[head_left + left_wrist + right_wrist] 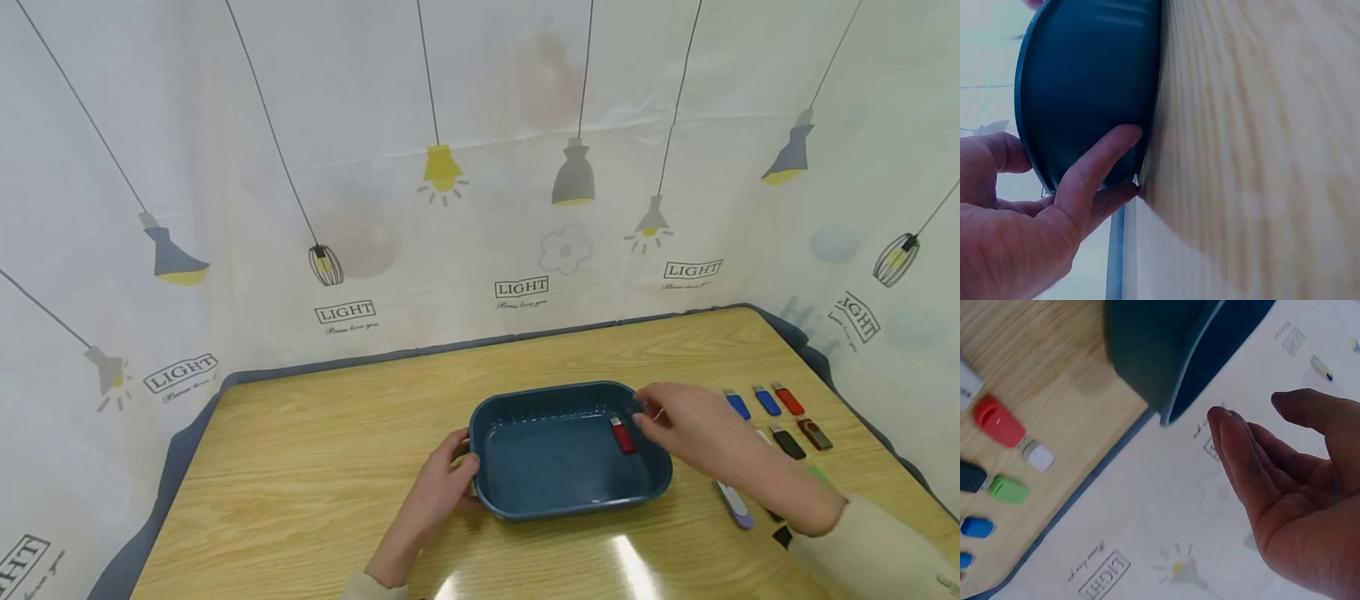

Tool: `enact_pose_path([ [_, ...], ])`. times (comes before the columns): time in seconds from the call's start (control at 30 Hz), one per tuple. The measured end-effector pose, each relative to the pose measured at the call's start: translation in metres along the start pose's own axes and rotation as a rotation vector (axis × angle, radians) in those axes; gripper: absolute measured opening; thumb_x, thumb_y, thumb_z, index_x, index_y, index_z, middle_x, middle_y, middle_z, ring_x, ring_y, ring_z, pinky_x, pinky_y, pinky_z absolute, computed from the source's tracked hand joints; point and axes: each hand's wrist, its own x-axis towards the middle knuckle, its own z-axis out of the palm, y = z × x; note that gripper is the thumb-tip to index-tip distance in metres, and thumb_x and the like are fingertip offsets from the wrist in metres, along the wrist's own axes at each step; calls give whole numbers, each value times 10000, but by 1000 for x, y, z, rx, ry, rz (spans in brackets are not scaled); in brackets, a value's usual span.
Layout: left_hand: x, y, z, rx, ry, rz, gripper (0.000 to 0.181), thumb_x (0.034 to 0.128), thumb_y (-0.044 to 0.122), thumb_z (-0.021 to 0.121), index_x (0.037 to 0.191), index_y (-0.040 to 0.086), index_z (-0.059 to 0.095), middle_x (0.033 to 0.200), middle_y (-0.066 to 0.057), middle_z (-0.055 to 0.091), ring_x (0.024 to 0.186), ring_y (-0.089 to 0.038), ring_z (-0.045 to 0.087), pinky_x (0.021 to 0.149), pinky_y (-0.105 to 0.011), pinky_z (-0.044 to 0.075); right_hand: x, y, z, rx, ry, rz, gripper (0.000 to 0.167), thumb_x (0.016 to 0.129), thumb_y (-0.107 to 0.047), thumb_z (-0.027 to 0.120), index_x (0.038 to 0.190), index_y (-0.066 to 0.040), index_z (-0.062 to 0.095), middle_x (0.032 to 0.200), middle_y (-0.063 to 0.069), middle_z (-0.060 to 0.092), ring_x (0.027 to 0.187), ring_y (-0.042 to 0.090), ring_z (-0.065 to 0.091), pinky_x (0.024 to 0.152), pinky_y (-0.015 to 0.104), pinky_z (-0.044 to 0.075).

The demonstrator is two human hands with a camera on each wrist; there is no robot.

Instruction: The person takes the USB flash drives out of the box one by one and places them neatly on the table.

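A dark blue rectangular tray (566,510) stands on the wooden table. Inside it, toward the right end, lies a red USB flash drive (622,435). My left hand (441,477) grips the tray's left end; in the left wrist view its fingers (1094,169) lie against the outer wall, with the thumb near the rim. Over the tray's right end hovers my right hand (686,421). The right wrist view shows that hand (1297,481) with thumb and fingers apart and nothing between them.
Several USB flash drives lie right of the tray, among them a blue one (767,401), a red one (788,399), a black one (788,442) and a white-and-purple one (735,505). My right forearm partly covers this group. A printed curtain (465,250) borders the table (315,467).
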Motion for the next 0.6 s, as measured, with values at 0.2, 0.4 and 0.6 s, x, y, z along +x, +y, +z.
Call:
enact_pose_path([
  [0.2,0,-1,-1,-5,3,-2,554,1053,123,472,1565,-44,341,1556,-327,387,1257,-417,583,760,-432,650,20,-14,22,-76,-83,-18,319,972,-181,717,1173,65,688,652,-77,581,556,54,515,528,283,474],
  [0.4,1,-2,0,-16,0,1,553,1048,113,474,1559,-53,344,1550,-338,387,1218,-416,608,759,-444,649,27,-20,38,-154,-95,-56,194,966,-146,727,838,-40,626,569,-23,443,477,100,436,447,262,381],
  [0.6,1,-3,0,-11,-3,1,551,1048,121,479,1558,-44,354,1558,-328,385,1255,-419,585,759,-447,649,31,-20,48,-186,-133,-36,362,968,-130,716,662,-121,523,563,4,431,491,132,438,452,267,369],
])
